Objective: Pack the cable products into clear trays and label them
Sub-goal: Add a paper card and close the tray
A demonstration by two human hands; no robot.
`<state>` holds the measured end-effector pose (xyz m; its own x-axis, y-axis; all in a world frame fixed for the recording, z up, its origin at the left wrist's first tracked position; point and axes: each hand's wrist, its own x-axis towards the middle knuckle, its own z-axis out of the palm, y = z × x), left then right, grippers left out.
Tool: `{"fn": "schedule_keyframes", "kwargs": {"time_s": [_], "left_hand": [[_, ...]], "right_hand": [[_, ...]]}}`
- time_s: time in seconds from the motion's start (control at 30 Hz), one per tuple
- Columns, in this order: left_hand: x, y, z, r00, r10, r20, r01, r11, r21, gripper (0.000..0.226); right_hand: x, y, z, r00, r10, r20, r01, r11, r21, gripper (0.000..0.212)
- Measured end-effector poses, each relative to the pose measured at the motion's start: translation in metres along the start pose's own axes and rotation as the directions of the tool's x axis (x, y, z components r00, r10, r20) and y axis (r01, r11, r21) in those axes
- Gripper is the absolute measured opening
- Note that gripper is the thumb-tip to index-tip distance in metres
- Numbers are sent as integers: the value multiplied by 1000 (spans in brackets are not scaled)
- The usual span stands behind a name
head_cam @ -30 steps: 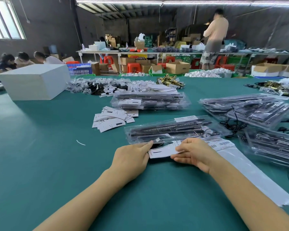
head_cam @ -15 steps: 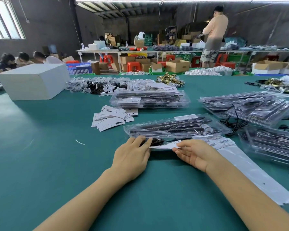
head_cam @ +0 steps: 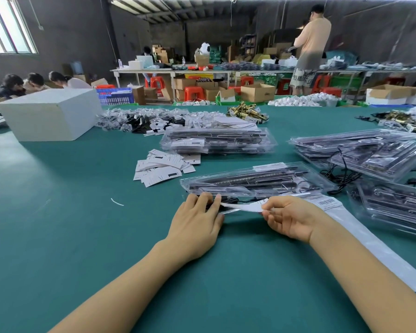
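Hands at the near edge of a packed clear tray on the green table. Left hand lies with straight, relaxed fingers pressing the tray's near rim; right hand pinches a white label between thumb and fingertips, the label spanning both hands. Barcode label strip passes under the right wrist. Loose cards and stacked trays lie beyond.

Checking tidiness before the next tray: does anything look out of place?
Mostly orderly. A small white scrap lies alone on the green table, and black cables trail loose from the right-hand tray stack.
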<state>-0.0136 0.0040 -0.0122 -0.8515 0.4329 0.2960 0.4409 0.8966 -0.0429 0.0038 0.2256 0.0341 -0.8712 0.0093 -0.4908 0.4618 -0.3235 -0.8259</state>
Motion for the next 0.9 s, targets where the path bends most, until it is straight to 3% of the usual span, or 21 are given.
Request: {"fn": "schedule_keyframes", "kwargs": {"time_s": [0.13,0.27,0.4,0.53,0.63,0.73,0.9], "left_hand": [[-2,0,-1,1000,6,-10,-6,1000,-13,53],[-3,2,-4,999,12,-41,-15,998,-62,47],[-3,4,-6,1000,-13,-9,12,995,-100,57],[-5,6,-8,999,-33,3,33,991,-131,56],[-6,7,-9,999,-33,12,34,991,-128,59],[-8,8,-8,1000,-29,13,30,993,-118,63],[-9,8,-5,1000,-18,8,19,991,-134,71]], "right_hand": [[-2,1,3,999,-37,-1,37,999,-21,9],[2,12,22,981,-182,-74,178,983,-48,11],[6,27,35,905,-374,-204,343,923,-175,24],[7,39,44,807,-531,-259,406,817,-408,30],[5,47,52,681,-687,-252,454,667,-591,32],[4,56,55,545,-832,-107,448,396,-801,24],[-1,60,57,458,-884,92,366,93,-926,8]]}}
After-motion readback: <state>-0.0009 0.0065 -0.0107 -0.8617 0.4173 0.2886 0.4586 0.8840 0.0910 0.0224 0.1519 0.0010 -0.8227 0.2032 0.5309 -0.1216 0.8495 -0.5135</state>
